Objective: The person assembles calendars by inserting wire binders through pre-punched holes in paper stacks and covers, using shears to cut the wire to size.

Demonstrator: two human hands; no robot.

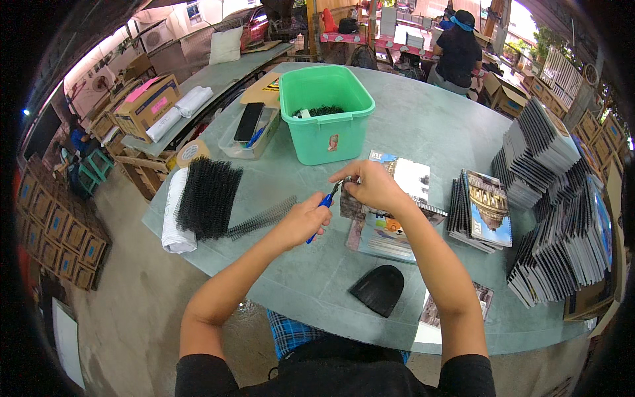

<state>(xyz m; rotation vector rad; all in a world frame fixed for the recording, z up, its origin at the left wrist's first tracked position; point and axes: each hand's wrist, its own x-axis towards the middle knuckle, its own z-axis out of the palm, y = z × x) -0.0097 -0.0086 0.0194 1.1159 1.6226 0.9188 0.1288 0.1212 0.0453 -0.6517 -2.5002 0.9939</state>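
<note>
My left hand (pixel 303 222) is closed around the blue handles of a pair of pliers (pixel 326 200). The jaws meet the left end of a spiral notebook's black coil. Bent over that same corner, my right hand (pixel 375 188) grips the spiral notebook (pixel 411 177) with its fingers close to the jaws; the fingertips are partly hidden. Beneath it lies a stack of picture-covered books (pixel 383 239). Several loose black plastic coils (pixel 263 217) lie left of my left hand, beside a thick heap of black coils (pixel 209 198).
Beyond my hands stands a green bin (pixel 331 139) with black scraps inside. A clear tray (pixel 246 149) holds a black phone (pixel 249 122). Finished-looking spiral notebooks (pixel 488 208) and tall notebook stacks (pixel 559 238) fill the right side. Near me lies a black rounded pad (pixel 378 291). Another person (pixel 458 56) stands far back.
</note>
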